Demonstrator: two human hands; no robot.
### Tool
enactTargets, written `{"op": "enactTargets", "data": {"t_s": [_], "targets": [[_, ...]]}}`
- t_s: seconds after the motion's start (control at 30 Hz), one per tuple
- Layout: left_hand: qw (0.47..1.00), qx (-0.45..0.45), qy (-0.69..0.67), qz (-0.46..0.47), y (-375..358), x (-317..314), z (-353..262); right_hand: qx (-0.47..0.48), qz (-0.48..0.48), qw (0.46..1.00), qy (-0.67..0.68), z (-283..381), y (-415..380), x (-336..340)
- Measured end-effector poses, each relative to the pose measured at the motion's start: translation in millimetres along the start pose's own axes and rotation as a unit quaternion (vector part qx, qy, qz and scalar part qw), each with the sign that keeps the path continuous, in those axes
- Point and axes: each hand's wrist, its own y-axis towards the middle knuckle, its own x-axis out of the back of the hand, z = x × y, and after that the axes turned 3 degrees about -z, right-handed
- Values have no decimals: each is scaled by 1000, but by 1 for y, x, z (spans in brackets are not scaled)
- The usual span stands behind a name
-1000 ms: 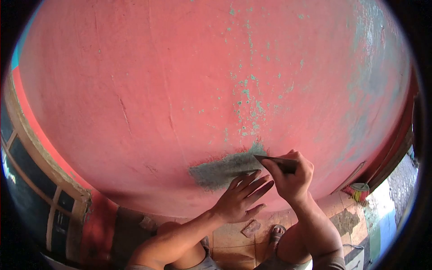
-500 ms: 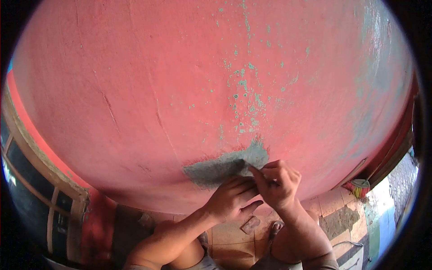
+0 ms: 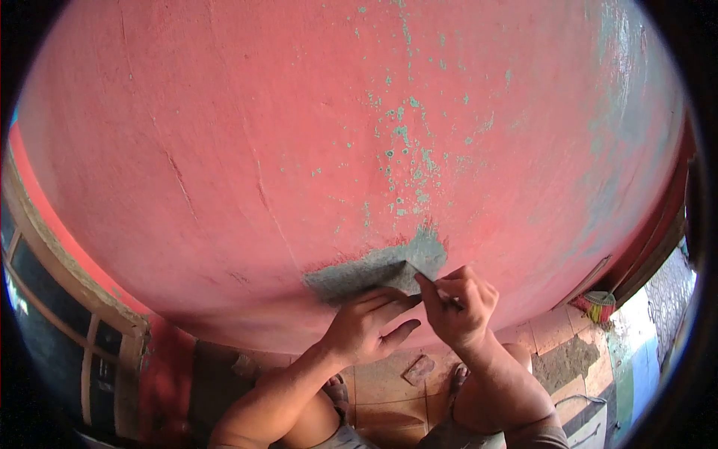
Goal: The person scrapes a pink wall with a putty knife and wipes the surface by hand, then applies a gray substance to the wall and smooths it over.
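Note:
A thin, flat, dark piece (image 3: 416,271) with a pointed corner sticks out of my right hand (image 3: 464,303), its edge against the wall. My right fingers are closed around it, and most of it is hidden. Beside it is my left hand (image 3: 366,327), its fingers stretched out toward the piece and the thumb apart, the fingertips darkened. Both hands are at the lower part of a red wall (image 3: 224,150). Behind them a rough grey patch (image 3: 351,280) shows where the red paint is absent.
Green specks (image 3: 404,135) run down the wall above the patch. A window frame (image 3: 90,329) stands at left. On the tiled floor (image 3: 389,393) lies a broken chunk (image 3: 419,370) between my feet. A broom (image 3: 598,305) leans at right, near a pale box (image 3: 587,426).
My left hand has shifted slightly left and down, its thumb further from the right hand. The right hand has barely moved, and more of the flat piece's edge shows.

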Motion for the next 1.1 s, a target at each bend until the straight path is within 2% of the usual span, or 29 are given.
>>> {"op": "enactTargets", "data": {"t_s": [1.1], "targets": [[999, 35, 1, 3, 0, -4, 2, -54, -18, 998, -4, 3, 4, 4]]}}
